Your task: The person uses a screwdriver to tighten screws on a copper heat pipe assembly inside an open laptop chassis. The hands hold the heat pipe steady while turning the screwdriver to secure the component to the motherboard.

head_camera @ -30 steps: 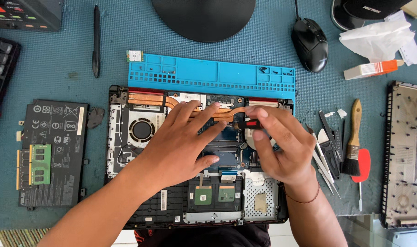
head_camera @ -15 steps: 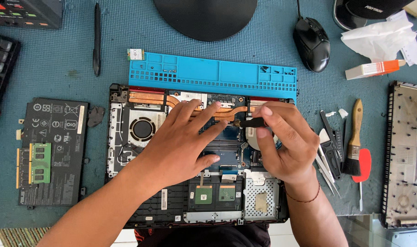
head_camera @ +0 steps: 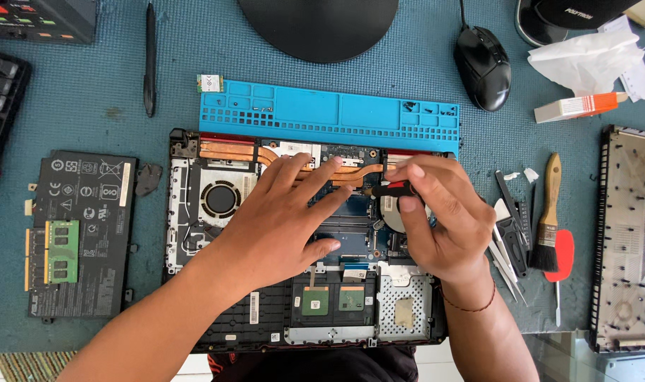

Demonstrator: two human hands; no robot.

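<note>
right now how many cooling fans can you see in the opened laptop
2. One fan sits uncovered at the left of the opened laptop, beside the left hand. The other fan is at the right, mostly covered by the right hand holding a screwdriver. None else shows.

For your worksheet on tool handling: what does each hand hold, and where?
Right hand pinches a screwdriver by its black-and-red handle; left hand holds nothing.

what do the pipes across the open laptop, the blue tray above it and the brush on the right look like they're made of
Pipes: likely copper, from the orange-brown metallic sheen.
Blue tray: probably moulded plastic or silicone, uniform matt colour with cast compartments; which one, I cannot tell.
Brush: pale wooden-looking handle, dark bristles; the band between them is too small to judge.
</note>
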